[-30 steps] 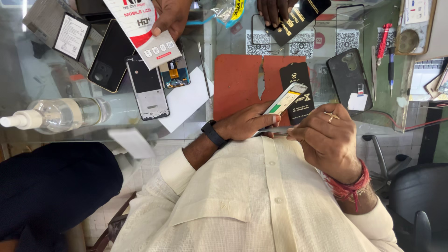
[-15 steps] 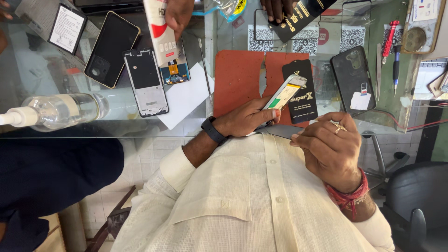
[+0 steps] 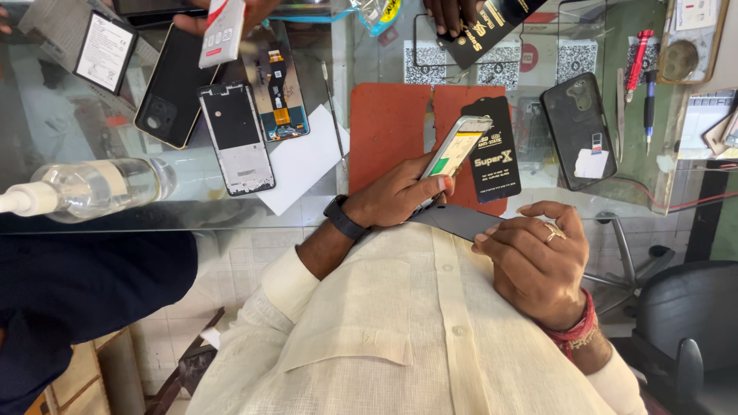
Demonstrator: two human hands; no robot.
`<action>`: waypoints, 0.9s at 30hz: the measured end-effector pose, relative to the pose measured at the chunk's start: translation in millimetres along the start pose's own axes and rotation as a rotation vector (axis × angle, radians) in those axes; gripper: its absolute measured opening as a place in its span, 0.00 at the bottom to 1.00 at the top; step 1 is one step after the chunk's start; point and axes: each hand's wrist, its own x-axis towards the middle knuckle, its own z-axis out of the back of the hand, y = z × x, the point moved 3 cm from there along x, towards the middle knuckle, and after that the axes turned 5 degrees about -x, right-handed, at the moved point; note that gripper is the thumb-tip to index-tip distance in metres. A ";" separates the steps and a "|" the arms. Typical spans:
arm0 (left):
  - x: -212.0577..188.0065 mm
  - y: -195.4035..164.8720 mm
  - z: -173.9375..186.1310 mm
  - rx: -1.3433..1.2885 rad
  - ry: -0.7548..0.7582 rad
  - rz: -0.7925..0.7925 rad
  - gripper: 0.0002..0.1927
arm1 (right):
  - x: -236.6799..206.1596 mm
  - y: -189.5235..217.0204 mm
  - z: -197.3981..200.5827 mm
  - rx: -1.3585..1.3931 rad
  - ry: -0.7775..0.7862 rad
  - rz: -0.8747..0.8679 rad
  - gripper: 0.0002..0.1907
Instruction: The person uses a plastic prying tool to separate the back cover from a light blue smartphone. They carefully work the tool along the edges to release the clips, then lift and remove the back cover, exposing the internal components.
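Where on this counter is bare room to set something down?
The orange mat is bare left of the black packet. Bare glass lies above the clear bottle. Crowded around the phone frame and the black phone.

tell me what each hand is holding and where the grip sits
The left hand holds a phone by its lower end, thumb across the edge. The right hand pinches a thin dark sheet at its near edge.

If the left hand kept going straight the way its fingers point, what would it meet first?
Likely the black packet lying on the orange mat; the left hand, holding a phone, points toward it. Depth is unclear, so this is a judgement.
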 end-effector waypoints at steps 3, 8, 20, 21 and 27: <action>-1.5 0.4 -0.9 -0.024 -0.009 -0.002 0.24 | -4.8 0.9 0.6 -0.001 -0.020 0.012 0.06; -5.1 -5.2 1.5 -0.059 -0.017 -0.051 0.24 | -8.8 3.3 -1.1 -0.011 -0.034 0.025 0.05; -8.7 -66.1 6.7 0.625 -0.167 -0.441 0.33 | 19.5 -4.3 -3.7 0.047 0.089 -0.049 0.05; -6.2 -68.6 6.2 0.694 -0.187 -0.387 0.36 | 23.1 -6.8 -3.3 0.069 0.121 -0.073 0.08; 2.1 -70.6 -8.1 0.759 -0.263 -0.108 0.43 | 36.0 -10.0 -34.3 0.106 0.198 -0.247 0.10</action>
